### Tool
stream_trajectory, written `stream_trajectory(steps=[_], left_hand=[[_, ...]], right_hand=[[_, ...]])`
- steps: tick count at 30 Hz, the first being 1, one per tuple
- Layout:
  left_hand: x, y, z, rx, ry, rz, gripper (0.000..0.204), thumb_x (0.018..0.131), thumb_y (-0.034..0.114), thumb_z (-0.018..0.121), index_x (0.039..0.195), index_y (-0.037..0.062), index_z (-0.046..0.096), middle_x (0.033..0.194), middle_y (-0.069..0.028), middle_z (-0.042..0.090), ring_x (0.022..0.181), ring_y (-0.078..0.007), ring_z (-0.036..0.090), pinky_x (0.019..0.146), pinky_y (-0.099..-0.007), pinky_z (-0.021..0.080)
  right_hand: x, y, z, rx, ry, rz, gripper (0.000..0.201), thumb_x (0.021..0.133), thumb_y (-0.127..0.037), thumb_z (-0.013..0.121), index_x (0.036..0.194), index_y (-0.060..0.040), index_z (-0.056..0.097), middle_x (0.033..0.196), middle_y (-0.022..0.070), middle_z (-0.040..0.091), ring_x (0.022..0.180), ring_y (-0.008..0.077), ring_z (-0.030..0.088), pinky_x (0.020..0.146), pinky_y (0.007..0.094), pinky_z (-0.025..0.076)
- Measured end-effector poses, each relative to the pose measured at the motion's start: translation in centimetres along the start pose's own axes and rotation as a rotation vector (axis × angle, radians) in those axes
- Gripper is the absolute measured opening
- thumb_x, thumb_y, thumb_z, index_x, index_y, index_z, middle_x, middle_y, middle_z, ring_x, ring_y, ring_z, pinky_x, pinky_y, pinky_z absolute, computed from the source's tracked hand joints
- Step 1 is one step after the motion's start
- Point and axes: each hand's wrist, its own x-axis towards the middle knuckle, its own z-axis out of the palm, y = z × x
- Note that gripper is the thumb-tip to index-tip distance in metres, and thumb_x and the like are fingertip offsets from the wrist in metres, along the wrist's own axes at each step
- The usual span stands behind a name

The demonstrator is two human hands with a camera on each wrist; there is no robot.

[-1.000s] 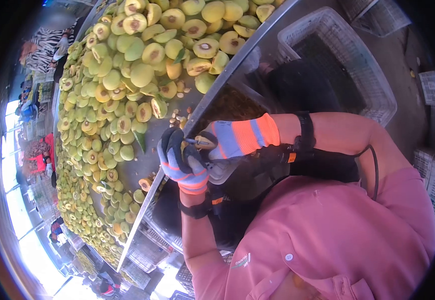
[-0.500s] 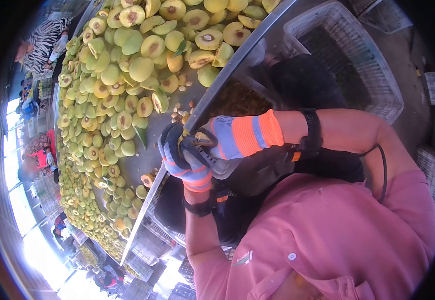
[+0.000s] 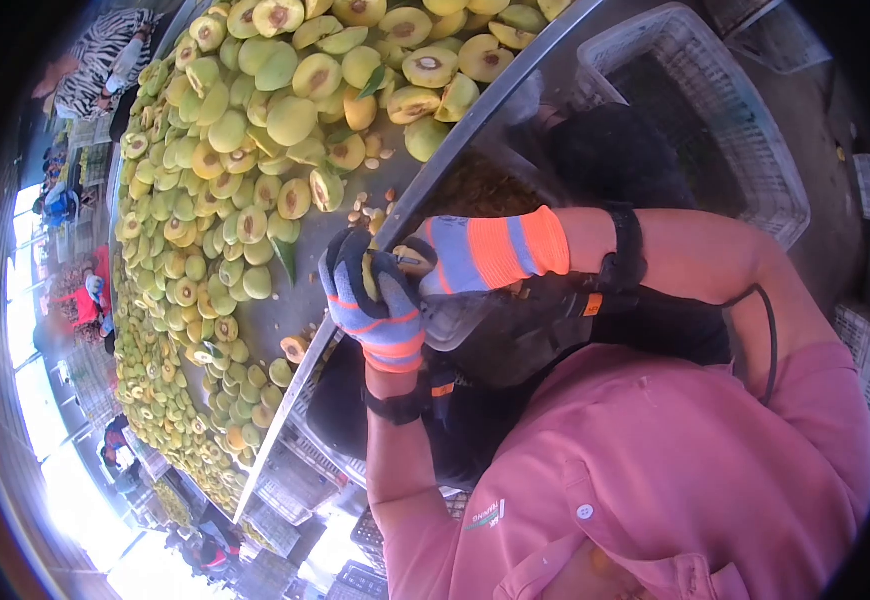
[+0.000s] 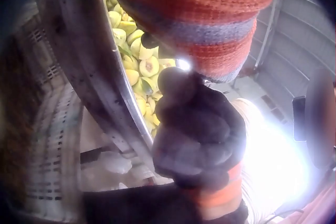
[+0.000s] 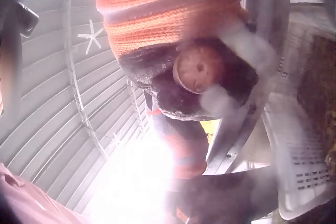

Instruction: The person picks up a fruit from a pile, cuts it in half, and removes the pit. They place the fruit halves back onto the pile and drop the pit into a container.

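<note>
My gloved left hand curls round a piece of yellow-green fruit, seemingly a peach half, mostly hidden by the fingers. Close against it, my gloved right hand grips a small tool with a round wooden handle and a thin metal tip, which points at the left hand. Both hands work at the metal table edge. In the left wrist view the dark palm side of a glove hides what it holds. Halved peaches with brown-red centres lie heaped on the table.
Several loose stones lie on the table near the hands. Below the edge is a bin of brown bits. A white plastic crate stands on the floor to the right. Other people work across the table.
Both hands stay together at the table edge while their fingers shift slightly. The metal tip, which reached across to the left hand earlier, is now less exposed. The head view has moved a little.
</note>
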Motion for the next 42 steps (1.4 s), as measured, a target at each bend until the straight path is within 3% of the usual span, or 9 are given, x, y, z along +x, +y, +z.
stream_trajectory(steps=[6,12,15,17,24,32,36,37,42], left_hand=[[-1.1,-0.7,0.7,-0.151,0.004,-0.269,0.017,0.088,0.004,0.052,0.099,-0.0041,0.063,0.095,-0.0159,0.064,0.085,-0.0279,0.062,0.077,-0.036,0.049],[-1.8,-0.8,1.5,-0.662,0.116,-0.7,0.018,0.094,0.014,0.054,0.095,-0.0011,0.063,0.084,-0.0082,0.063,0.076,-0.0182,0.062,0.068,-0.0315,0.051],[-1.5,-0.4,1.6,-0.267,0.043,-0.476,0.02,0.097,0.016,0.051,0.094,-0.0003,0.062,0.08,-0.0055,0.062,0.075,-0.0154,0.061,0.066,-0.0295,0.05],[-2.1,-1.3,2.5,-0.448,0.139,-0.604,0.019,0.097,0.011,0.048,0.094,-0.0023,0.062,0.084,-0.0061,0.062,0.076,-0.0138,0.058,0.069,-0.0277,0.048],[-1.3,-0.6,2.5,-0.521,0.212,-0.757,0.015,0.094,0.001,0.048,0.097,-0.0034,0.062,0.086,-0.006,0.062,0.076,-0.0129,0.057,0.07,-0.0274,0.048],[-0.1,-0.5,0.9,-0.173,0.009,-0.357,0.016,0.091,0.001,0.05,0.097,-0.0026,0.065,0.086,-0.008,0.065,0.075,-0.0157,0.06,0.07,-0.0293,0.049],[1.4,-0.7,-0.4,-0.328,-0.156,-0.313,0.018,0.087,-0.004,0.05,0.096,-0.0016,0.065,0.086,-0.0097,0.065,0.077,-0.0158,0.06,0.071,-0.0291,0.048],[1.8,-0.5,-1.2,-0.377,-0.274,-0.424,0.018,0.087,-0.001,0.052,0.098,-0.0018,0.066,0.088,-0.0094,0.066,0.081,-0.0157,0.061,0.073,-0.0283,0.048],[1.4,-0.4,-1.5,-0.54,-0.256,-0.446,0.02,0.089,0.006,0.054,0.103,-0.0026,0.066,0.092,-0.0073,0.066,0.086,-0.0149,0.061,0.079,-0.0284,0.049]], right_hand=[[-0.4,-2.0,-0.4,0.049,0.007,0.211,0.019,0.08,-0.011,0.061,0.097,-0.0033,0.065,0.085,0.0171,0.067,0.084,0.0325,0.065,0.074,0.0375,0.05],[-2.1,-6.7,-3.6,0.138,0.018,0.429,0.022,0.078,-0.013,0.061,0.096,-0.0009,0.065,0.083,0.0207,0.067,0.084,0.036,0.066,0.073,0.0391,0.051],[-2.1,-7.0,-3.6,0.16,0.013,0.471,0.025,0.078,-0.015,0.062,0.098,0.0,0.066,0.085,0.0222,0.067,0.086,0.0362,0.066,0.073,0.0392,0.051],[-2.0,-5.7,-2.7,0.149,0.092,0.354,0.026,0.078,-0.016,0.063,0.098,0.0002,0.066,0.085,0.0221,0.067,0.087,0.0358,0.066,0.074,0.0386,0.051],[-1.9,-7.8,-3.7,0.122,0.069,0.47,0.028,0.079,-0.021,0.066,0.095,0.0017,0.066,0.086,0.0234,0.067,0.086,0.0348,0.067,0.073,0.0387,0.051],[-1.1,-3.9,-0.3,0.311,0.129,0.318,0.035,0.076,-0.025,0.069,0.088,0.0073,0.064,0.078,0.0214,0.066,0.08,0.0296,0.068,0.066,0.0372,0.051],[-2.1,-4.3,-4.0,0.378,-0.13,0.199,0.027,0.083,-0.022,0.067,0.091,0.0031,0.067,0.079,0.0151,0.067,0.078,0.0197,0.065,0.067,0.032,0.05],[-2.6,-4.7,-4.8,0.451,-0.171,0.168,0.026,0.084,-0.022,0.067,0.092,0.0027,0.067,0.079,0.0141,0.067,0.078,0.0183,0.064,0.067,0.0312,0.05],[-3.8,-4.9,-6.3,0.741,-0.303,0.085,0.022,0.09,-0.021,0.065,0.094,0.0007,0.069,0.081,0.0086,0.067,0.077,0.0113,0.062,0.067,0.027,0.049]])
